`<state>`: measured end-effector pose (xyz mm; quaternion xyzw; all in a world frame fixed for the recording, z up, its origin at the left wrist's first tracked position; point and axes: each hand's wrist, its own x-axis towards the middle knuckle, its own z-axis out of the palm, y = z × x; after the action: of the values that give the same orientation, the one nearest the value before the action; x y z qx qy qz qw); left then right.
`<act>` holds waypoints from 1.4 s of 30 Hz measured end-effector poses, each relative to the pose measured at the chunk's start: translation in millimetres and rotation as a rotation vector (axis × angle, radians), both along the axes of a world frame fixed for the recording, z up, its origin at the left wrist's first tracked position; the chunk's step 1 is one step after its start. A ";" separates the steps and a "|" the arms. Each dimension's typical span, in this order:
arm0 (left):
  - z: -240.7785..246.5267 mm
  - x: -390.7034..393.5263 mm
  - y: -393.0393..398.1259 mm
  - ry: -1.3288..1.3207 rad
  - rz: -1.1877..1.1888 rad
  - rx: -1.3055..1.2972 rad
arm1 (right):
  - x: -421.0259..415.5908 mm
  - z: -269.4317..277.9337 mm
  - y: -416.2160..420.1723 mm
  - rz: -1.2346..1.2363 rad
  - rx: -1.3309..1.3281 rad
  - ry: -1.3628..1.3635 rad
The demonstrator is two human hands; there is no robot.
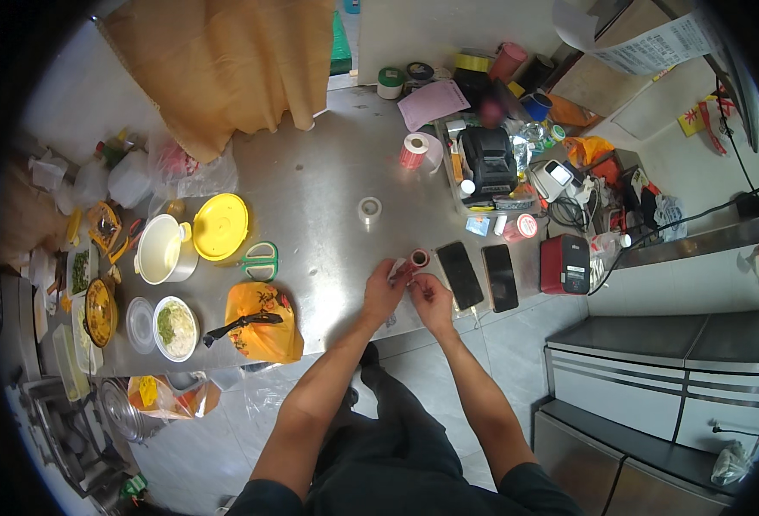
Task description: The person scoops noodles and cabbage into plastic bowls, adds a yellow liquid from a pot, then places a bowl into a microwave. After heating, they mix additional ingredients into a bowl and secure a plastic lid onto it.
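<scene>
My left hand point(383, 289) grips a small roll of red-and-white labels point(417, 260) near the front edge of the steel table point(315, 213). Close against the roll's right side is my right hand point(431, 298), its fingertips pinched together; whether a label is between them cannot be made out. Two dark phones lie to the right, one point(459, 275) with a white cable and another point(500, 278) beside it. A roll of clear tape point(370, 209) rests behind my hands. Left of them stands an orange plastic bag point(263, 329) tied with a black strip.
Green-handled scissors point(261, 261), a yellow lid point(221, 227), a white pot point(165, 250) and a bowl of food point(176, 329) are on the left. At the back right, a clear bin holds a black printer point(488, 161). A red box-shaped device point(564, 264) stands at the right end.
</scene>
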<state>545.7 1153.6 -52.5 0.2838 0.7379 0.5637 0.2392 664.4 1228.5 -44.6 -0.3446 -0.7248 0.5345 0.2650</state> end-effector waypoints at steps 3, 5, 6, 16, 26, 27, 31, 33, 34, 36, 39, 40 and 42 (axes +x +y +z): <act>5.9 3.0 1.3 -0.017 -0.001 -0.038 | 3.6 1.6 1.3 -0.010 0.064 -0.050; 5.2 3.3 -0.6 0.005 0.012 -0.033 | 3.0 3.8 0.6 -0.002 0.095 -0.074; 4.4 3.2 -2.3 -0.013 -0.006 -0.001 | 3.0 4.9 -0.1 0.008 0.100 -0.089; 30.3 1.4 -16.5 -0.057 -0.086 0.024 | 1.5 1.9 0.2 0.009 0.154 -0.120; 35.5 -3.1 -20.9 0.024 -0.101 0.004 | -2.9 14.4 5.1 0.100 0.481 -0.111; 33.8 -2.8 -21.1 0.024 -0.095 0.005 | -2.1 15.8 4.9 0.111 0.490 -0.130; 25.5 -2.0 -21.1 0.054 -0.083 0.027 | -1.5 17.8 4.2 0.134 0.483 -0.181; 21.6 -0.8 -20.9 0.080 -0.070 0.007 | -1.7 13.3 4.0 0.115 0.552 -0.156; 20.0 0.5 -20.8 0.090 -0.058 -0.024 | -1.4 9.8 3.6 0.105 0.586 -0.144; 14.0 3.8 -18.7 0.080 0.052 -0.006 | 1.2 -10.2 -0.1 -0.005 0.370 -0.104; -5.1 3.9 -17.6 -0.236 0.398 0.121 | 2.0 -36.0 4.1 -0.163 -0.051 0.051; -9.3 2.9 -24.4 -0.520 0.535 0.140 | 0.7 -37.1 2.4 -0.210 -0.216 0.114; -7.9 10.1 -39.6 -0.900 0.736 0.203 | 1.9 -37.9 -0.6 -0.263 -0.402 0.139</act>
<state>555.8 1113.9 -60.4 -0.2368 0.5560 0.7424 0.2891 666.2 1228.0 -82.5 -0.4443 -0.5329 0.6510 0.3078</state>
